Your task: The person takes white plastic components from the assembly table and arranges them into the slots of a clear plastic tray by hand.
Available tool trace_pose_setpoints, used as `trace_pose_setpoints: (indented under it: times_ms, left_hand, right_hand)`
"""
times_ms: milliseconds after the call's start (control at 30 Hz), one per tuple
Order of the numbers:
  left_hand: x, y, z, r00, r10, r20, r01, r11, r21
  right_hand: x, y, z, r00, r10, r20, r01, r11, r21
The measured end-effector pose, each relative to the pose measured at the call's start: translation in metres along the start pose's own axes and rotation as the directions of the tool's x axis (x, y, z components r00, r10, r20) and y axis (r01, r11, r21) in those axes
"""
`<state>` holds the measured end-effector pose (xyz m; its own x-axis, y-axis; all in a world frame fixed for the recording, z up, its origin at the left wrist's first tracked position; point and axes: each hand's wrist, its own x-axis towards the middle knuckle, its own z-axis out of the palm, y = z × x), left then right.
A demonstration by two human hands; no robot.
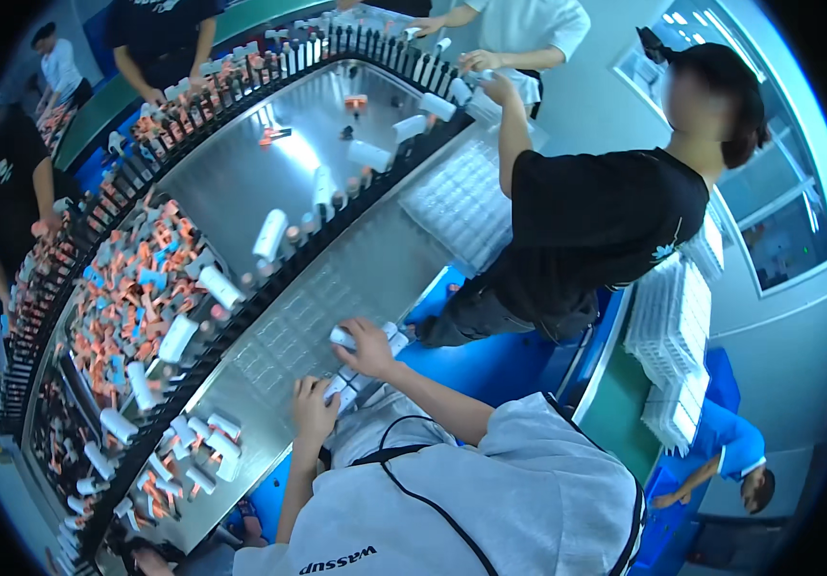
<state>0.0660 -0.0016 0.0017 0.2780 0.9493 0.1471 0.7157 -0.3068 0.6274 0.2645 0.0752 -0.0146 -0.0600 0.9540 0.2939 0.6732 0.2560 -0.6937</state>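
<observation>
Right hand (367, 349) holds a white cylinder (342, 338); left hand (315, 411), at seven o'clock, borders white pieces (345, 383), grip indeterminable.

We see bright, cool, blue-tinted light. White glare streaks the smooth, grey metal tabletop (298, 154), and bright streaks shine near the top of the white-framed glass window (778, 230). Fisheye distortion bends straight edges toward a black rim, where small details blur.
</observation>
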Motion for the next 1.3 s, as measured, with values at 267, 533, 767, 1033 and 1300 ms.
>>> trace_pose_setpoints:
  times_ms: [267, 533, 767, 1033, 1300]
  left_hand:
    - [0.002, -0.034, -0.022, 1.000, 0.001, -0.021, -0.003, 0.996, -0.090]
    - [-0.043, -0.049, -0.041, 0.998, 0.032, 0.048, -0.035, 0.998, 0.052]
    - [-0.133, 0.026, -0.075, 0.949, -0.284, -0.135, 0.271, 0.956, -0.109]
    - [-0.210, 0.018, -0.050, 0.645, -0.671, -0.365, 0.637, 0.737, -0.228]
    - [-0.154, -0.032, -0.041, 0.739, -0.621, -0.262, 0.522, 0.773, -0.359]
  right_hand:
    - [0.016, -0.023, 0.016, 0.991, 0.039, 0.124, -0.037, 0.999, -0.018]
    - [0.001, -0.054, 0.018, 0.985, -0.023, 0.170, 0.008, 0.996, 0.084]
    - [-0.040, -0.074, -0.007, 0.932, -0.198, 0.302, 0.159, 0.976, 0.150]
    - [-0.004, -0.079, 0.031, 0.864, -0.180, 0.470, 0.146, 0.983, 0.110]
    - [0.008, -0.030, 0.074, 0.917, -0.069, 0.392, 0.006, 0.987, 0.162]
